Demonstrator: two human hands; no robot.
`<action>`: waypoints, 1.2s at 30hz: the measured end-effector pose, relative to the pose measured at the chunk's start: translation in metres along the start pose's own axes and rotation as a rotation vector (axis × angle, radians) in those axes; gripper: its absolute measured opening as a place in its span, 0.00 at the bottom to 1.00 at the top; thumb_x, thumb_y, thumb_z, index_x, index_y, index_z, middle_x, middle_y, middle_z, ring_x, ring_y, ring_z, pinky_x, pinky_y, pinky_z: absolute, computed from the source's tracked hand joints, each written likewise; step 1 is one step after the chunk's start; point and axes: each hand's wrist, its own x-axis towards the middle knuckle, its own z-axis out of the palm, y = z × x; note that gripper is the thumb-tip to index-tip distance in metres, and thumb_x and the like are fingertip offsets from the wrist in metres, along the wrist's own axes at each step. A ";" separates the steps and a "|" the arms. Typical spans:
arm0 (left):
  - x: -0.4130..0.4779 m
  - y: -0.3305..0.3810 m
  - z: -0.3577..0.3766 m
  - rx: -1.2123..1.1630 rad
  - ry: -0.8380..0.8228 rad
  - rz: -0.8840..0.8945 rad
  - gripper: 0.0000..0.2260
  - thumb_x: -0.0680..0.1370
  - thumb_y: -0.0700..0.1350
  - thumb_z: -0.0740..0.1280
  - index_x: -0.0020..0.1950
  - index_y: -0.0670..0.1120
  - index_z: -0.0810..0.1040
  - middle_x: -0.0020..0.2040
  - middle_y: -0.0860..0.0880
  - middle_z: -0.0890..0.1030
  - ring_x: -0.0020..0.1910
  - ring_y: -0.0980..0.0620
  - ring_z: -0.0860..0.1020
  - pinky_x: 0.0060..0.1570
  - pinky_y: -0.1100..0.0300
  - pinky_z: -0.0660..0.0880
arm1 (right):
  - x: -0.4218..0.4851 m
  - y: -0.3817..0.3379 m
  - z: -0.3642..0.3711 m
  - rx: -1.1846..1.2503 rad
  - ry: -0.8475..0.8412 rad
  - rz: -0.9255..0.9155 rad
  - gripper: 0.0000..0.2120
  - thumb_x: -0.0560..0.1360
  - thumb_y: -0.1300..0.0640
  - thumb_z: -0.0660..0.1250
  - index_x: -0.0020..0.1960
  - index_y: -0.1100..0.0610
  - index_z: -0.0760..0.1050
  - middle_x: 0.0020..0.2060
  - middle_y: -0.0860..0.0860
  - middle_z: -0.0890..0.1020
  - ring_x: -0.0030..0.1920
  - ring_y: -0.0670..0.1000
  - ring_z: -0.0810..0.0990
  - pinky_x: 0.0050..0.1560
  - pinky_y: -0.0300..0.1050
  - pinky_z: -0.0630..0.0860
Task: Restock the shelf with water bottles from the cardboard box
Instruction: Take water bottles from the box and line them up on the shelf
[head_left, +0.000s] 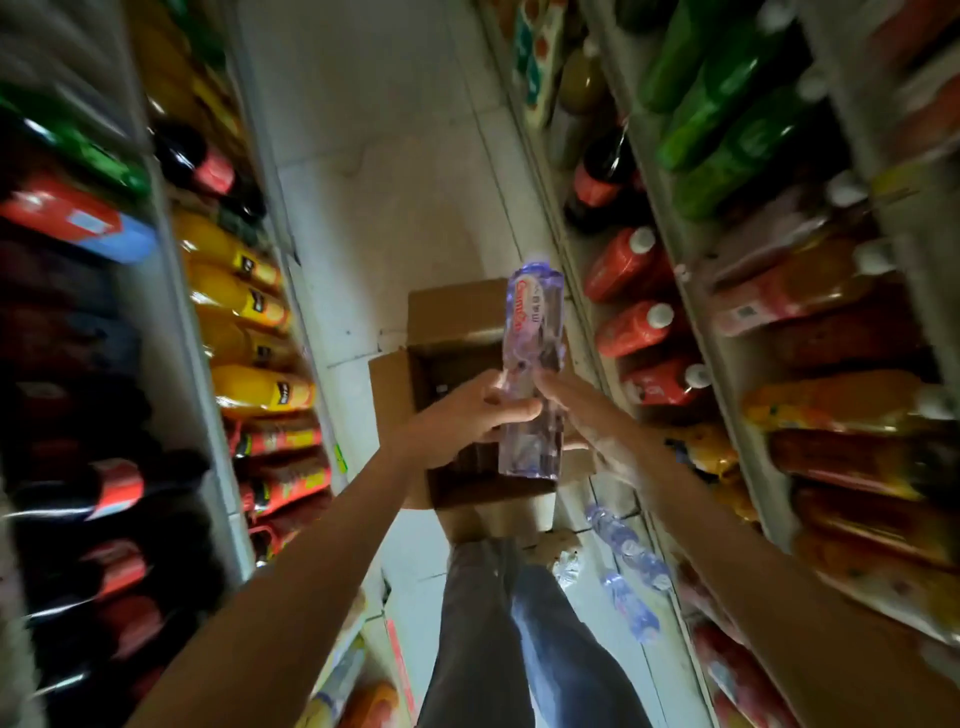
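The two shelf units took up most of the view. The left shelving (171, 260) was packed with dark cola-type bottles (109, 483) and orange drink bottles (234, 270). The right shelving (670, 244) held green bottles (727, 119), red bottles with white caps (634, 260) and more orange ones.

Between them ran the pale tiled floor (395, 171). On it stood the cardboard box (395, 384), flaps open, close to the foot of the right shelving. Its inside was dark, so how many bottles remained in it could not be told.

The job looked partly done. A few shelved water bottles (623, 545) already lay at the front edge of the lowest right-hand shelf, beside the person's trouser legs (519, 623).

The held water bottle (535, 332) was in the air above the box's right rim, cap pointing away from the person. It may have been two bottles side by side, but blur hid that. It had yet to reach the shelf.

The left hand (467, 415) gripped the bottle's lower half, thumb curled across the front. The right hand (576, 405) pressed straight, flat fingers against its right side without closing round it.

As for writing, the bottle's label (522, 312) bore red script on a pale ground, too smeared to read. The black tags on the orange bottles and the red bands on the cola bottles were equally illegible.
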 end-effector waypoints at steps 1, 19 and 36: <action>-0.020 0.028 0.005 0.065 -0.025 0.062 0.13 0.76 0.45 0.68 0.57 0.58 0.73 0.51 0.58 0.80 0.54 0.57 0.80 0.59 0.56 0.75 | -0.025 -0.026 0.001 -0.027 0.030 -0.072 0.15 0.78 0.46 0.60 0.60 0.51 0.75 0.51 0.51 0.83 0.46 0.47 0.83 0.46 0.44 0.79; -0.212 0.369 0.152 0.622 -0.145 0.817 0.10 0.78 0.39 0.65 0.58 0.43 0.77 0.53 0.47 0.82 0.52 0.55 0.80 0.57 0.63 0.75 | -0.371 -0.220 -0.092 -0.268 0.723 -0.908 0.13 0.70 0.51 0.73 0.53 0.45 0.79 0.44 0.38 0.84 0.46 0.35 0.81 0.48 0.34 0.76; -0.296 0.447 0.365 0.441 -0.185 1.756 0.05 0.77 0.40 0.63 0.48 0.47 0.78 0.42 0.54 0.81 0.43 0.58 0.79 0.48 0.60 0.77 | -0.606 -0.193 -0.102 -0.145 1.350 -1.195 0.22 0.60 0.46 0.73 0.50 0.57 0.80 0.43 0.53 0.86 0.46 0.53 0.85 0.50 0.47 0.81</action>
